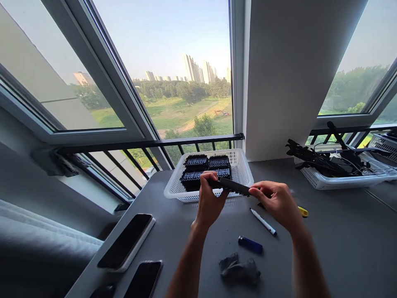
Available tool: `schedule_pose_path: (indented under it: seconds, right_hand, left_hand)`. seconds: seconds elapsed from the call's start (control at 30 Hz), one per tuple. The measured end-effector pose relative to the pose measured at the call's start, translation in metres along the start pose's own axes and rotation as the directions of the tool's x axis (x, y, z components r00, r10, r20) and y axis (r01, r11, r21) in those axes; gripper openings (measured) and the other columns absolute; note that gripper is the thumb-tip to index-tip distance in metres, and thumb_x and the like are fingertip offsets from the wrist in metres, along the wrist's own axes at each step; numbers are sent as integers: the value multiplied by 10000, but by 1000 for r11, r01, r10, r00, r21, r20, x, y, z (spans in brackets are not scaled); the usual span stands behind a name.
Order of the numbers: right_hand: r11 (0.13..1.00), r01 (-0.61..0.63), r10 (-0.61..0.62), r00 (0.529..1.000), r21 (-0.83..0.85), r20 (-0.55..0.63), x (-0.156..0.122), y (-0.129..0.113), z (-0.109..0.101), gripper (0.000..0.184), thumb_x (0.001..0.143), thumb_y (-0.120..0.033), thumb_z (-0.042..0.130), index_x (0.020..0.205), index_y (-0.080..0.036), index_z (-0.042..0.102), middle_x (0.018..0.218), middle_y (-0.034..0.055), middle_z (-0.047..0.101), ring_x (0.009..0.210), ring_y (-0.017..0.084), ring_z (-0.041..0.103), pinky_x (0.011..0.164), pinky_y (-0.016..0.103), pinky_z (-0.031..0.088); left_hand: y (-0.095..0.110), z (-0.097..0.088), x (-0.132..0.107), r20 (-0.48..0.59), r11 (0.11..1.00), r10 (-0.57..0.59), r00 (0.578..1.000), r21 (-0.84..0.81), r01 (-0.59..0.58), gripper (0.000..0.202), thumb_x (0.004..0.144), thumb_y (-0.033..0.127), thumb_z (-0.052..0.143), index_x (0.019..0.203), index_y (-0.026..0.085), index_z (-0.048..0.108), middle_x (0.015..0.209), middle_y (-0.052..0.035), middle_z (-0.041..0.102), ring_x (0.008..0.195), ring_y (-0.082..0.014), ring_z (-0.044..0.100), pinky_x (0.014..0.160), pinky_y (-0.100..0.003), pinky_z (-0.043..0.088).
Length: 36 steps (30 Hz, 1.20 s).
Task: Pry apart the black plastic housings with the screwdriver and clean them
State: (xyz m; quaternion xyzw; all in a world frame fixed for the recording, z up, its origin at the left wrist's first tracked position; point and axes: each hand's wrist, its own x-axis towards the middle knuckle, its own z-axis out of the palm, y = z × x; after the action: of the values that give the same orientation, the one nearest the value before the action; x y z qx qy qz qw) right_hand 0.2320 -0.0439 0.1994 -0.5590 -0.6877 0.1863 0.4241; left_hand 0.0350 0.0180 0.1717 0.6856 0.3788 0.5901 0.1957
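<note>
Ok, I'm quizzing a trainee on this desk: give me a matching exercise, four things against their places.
Things: 1 strip; 2 lighter; 3 blocks; 4 cables
Places: A middle basket; B right basket; C held by left hand and right hand; D on table, beside pen
Pairs: 1-C; 2-D; 3-A; 4-B

Both hands hold a long black strip [234, 186] over the grey table [335, 231]: the left hand [210, 198] grips its left end, the right hand [277, 201] its right end. Behind it sits a white basket [240, 163] of black parts; a pen [263, 221], blue lighter [250, 244] and 2 phones [125, 241] lie nearby
</note>
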Motion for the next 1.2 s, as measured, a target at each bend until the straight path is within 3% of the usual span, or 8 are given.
schedule_pose_path:
  seconds: [0.27,0.43,0.6,0.83,1.03,1.2]
  right_hand:
    - [993,0,-6,999,-120,-52,0,-2,2,476,844,-628,531,622,-214,603,562,8,581,505,140,474,498,262,313]
    - [994,-13,9,999,-104,-34,1,12,-6,475,819,-630,570,610,-204,593,545,-2,579,496,131,474,486,251,322]
    - [996,-7,1,998,-93,-62,1,11,-3,458,818,-609,588,612,-200,590,546,-7,569,496,126,465,479,249,315]
    - [997,-14,15,1000,-76,18,2,15,-8,479,821,-635,558,616,-202,583,560,0,573,499,131,463,473,249,324]
    - [998,-38,36,998,-47,-47,2,12,-4,489,817,-640,559,608,-198,564,529,-8,535,492,127,445,474,247,307]
    - [998,-18,20,999,-65,27,4,14,-3,471,832,-616,557,613,-199,559,552,-12,542,504,124,436,487,244,310]
  left_hand:
    - [0,0,1,-30,999,18,999,-40,-20,431,654,83,646,898,252,335,935,-6,446,869,-146,478,822,-307,431]
    - [-6,-3,3,-52,1000,-1,999,-31,-1,456,644,85,670,904,249,334,960,-12,458,898,-150,497,840,-308,427]
    - [-3,0,1,7,999,31,1000,-22,-31,440,662,55,642,916,247,338,975,-18,459,906,-145,496,832,-296,429]
    - [-8,-2,2,-31,999,-8,999,-36,7,440,663,94,660,914,247,333,984,-23,457,909,-151,493,840,-304,426]
    - [-2,3,-1,41,1000,14,999,-15,-13,435,661,40,628,919,244,344,989,-25,460,926,-155,498,849,-312,429]
    - [-2,1,0,7,999,7,1000,-38,-7,433,669,52,634,913,246,333,987,-19,455,915,-146,497,846,-305,424]
